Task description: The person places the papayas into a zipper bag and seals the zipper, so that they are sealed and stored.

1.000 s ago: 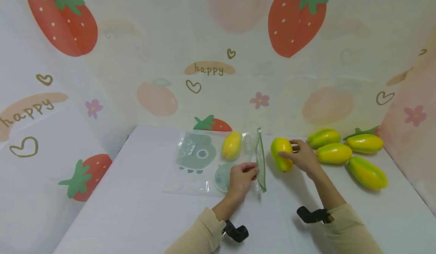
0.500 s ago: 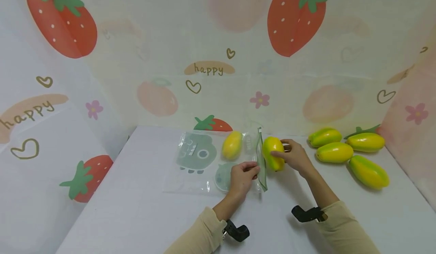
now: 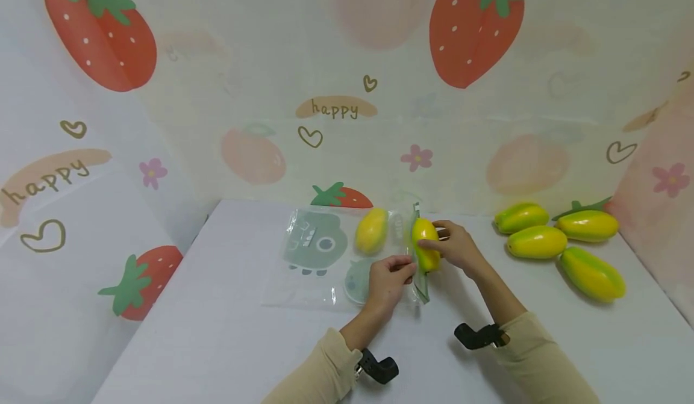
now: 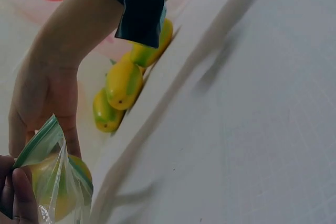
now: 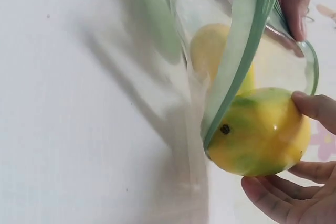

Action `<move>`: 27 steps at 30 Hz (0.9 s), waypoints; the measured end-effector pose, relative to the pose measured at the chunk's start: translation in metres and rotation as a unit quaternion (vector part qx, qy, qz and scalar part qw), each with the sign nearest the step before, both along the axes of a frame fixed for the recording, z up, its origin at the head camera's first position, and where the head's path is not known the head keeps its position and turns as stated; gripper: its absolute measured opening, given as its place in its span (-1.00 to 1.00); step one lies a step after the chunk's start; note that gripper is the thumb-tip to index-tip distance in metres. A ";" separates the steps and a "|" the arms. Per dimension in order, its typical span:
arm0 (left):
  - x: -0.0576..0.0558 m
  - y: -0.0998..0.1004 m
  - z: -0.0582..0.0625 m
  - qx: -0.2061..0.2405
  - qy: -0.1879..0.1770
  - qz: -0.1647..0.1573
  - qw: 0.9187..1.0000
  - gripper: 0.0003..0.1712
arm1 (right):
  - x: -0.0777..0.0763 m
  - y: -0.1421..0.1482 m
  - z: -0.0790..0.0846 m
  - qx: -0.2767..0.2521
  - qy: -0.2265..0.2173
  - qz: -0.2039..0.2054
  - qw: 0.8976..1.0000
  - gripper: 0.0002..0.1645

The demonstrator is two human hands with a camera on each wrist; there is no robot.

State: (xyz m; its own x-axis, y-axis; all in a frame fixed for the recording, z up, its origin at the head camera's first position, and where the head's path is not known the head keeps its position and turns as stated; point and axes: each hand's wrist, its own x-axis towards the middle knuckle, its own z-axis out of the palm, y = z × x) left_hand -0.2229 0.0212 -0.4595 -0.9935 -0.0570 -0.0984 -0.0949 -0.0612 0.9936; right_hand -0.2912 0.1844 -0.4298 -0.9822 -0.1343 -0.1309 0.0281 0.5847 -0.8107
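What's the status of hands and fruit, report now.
Left hand pinches clear bag at its mouth. Right hand grips yellow-green fruit, right at that mouth. Second fruit inside bag; nothing visibly blocking.

Across the far middle of the white tabletop point(image 3: 217, 332) is spread a clear zip bag point(image 3: 331, 256) printed in green, its opening turned to the right, while the far right is occupied by four yellow-green fruits point(image 3: 537, 242), closely grouped, one placed nearer than the others.
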 end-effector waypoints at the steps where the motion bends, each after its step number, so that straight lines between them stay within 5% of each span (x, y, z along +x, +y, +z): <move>1: 0.000 0.000 0.000 0.001 0.003 0.000 1.000 -0.80 | -0.001 -0.002 0.000 0.000 0.000 0.001 1.000 -0.14; 8: 0.003 0.004 0.001 0.027 0.009 -0.004 1.000 -0.79 | -0.004 -0.015 -0.006 -0.002 0.006 0.014 1.000 -0.46; 17: 0.002 0.004 0.000 0.024 0.007 -0.003 1.000 -0.79 | -0.005 -0.021 -0.008 -0.017 -0.052 0.071 0.996 -0.29; 27: 0.003 0.003 -0.002 0.013 0.015 -0.009 1.000 -0.80 | -0.006 -0.020 -0.017 -0.094 -0.056 0.007 0.994 -0.32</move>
State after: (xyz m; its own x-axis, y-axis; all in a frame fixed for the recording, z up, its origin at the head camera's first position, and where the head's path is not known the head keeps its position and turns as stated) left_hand -0.2199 0.0240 -0.4612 -0.9969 -0.0374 -0.0691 -0.0657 -0.0860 0.9941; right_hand -0.2969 0.1643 -0.4468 -0.9610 -0.1797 -0.2102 0.1171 0.4240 -0.8981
